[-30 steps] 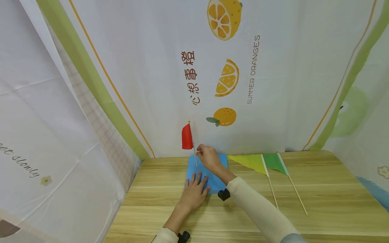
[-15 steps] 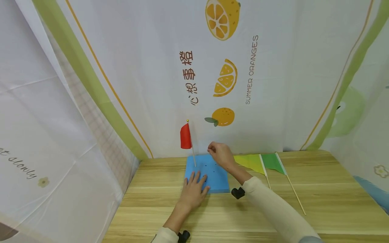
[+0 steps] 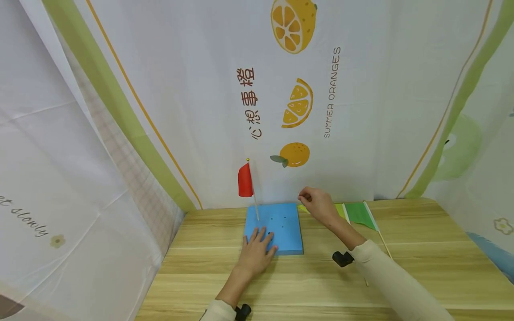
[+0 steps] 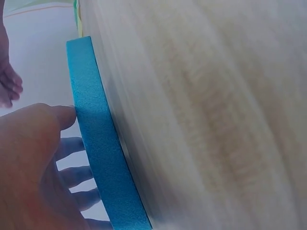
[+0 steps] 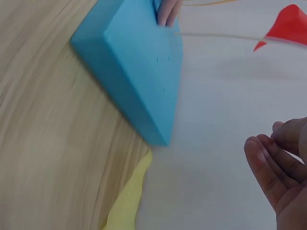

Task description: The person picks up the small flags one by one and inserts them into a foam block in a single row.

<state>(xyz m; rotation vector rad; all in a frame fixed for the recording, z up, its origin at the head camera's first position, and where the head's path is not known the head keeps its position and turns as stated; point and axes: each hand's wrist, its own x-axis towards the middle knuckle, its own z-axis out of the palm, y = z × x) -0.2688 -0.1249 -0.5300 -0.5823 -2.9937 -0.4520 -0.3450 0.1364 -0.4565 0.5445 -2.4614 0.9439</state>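
A small red flag on a thin stick stands upright in the blue foam block, whose top has several small holes. My left hand rests on the block's front left part, fingers spread; in the left wrist view, the fingers reach over its top beside the thick blue edge. My right hand hovers right of the block with nothing in it. In the right wrist view, its fingers are loosely bent. Below it lies a yellow pennant flag, mostly hidden by this hand and forearm in the head view.
A green flag on a wooden stick lies beside the yellow one, its stick partly behind the right sleeve. The wooden table meets a white printed curtain at the back. Another curtain hangs at the left.
My right hand has left the red flag's stick and moved right, past the block, to over the yellow flag. The red flag stays upright. My left hand has stayed on the block.
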